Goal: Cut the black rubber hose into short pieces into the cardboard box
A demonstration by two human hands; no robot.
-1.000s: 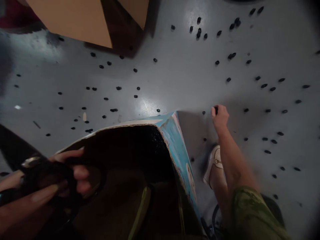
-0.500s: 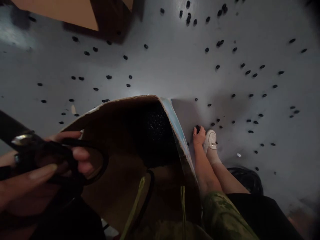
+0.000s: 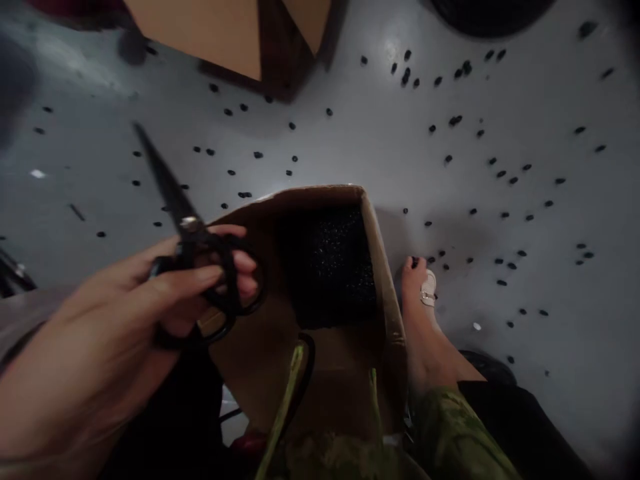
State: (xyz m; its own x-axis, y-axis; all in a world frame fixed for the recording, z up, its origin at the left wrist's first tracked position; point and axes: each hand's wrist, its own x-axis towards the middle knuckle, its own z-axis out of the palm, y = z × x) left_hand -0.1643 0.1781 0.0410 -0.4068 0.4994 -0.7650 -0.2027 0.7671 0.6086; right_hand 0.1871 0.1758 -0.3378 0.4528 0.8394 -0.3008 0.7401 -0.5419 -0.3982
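Observation:
My left hand [image 3: 125,313] grips black scissors [image 3: 200,267] by the handles, and the closed blades point up and to the left over the grey floor. Just right of that hand stands an open cardboard box [image 3: 385,280] with a dark heap of small black pieces [image 3: 330,267] inside. My right hand [image 3: 413,277] reaches down to the floor beside the box's right wall, next to my white shoe [image 3: 429,290]. Its fingertips are pinched on a small black piece [image 3: 414,261].
Several small black pieces [image 3: 500,173] lie scattered over the grey floor [image 3: 375,140]. A second cardboard box [image 3: 220,33] stands at the top left, and a dark round object [image 3: 490,10] at the top right. Green straps [image 3: 285,407] hang in the near box.
My right hand came back from the open floor to the box's right side beside my shoe. My left hand rose into view and swung the scissors so the blades point up-left.

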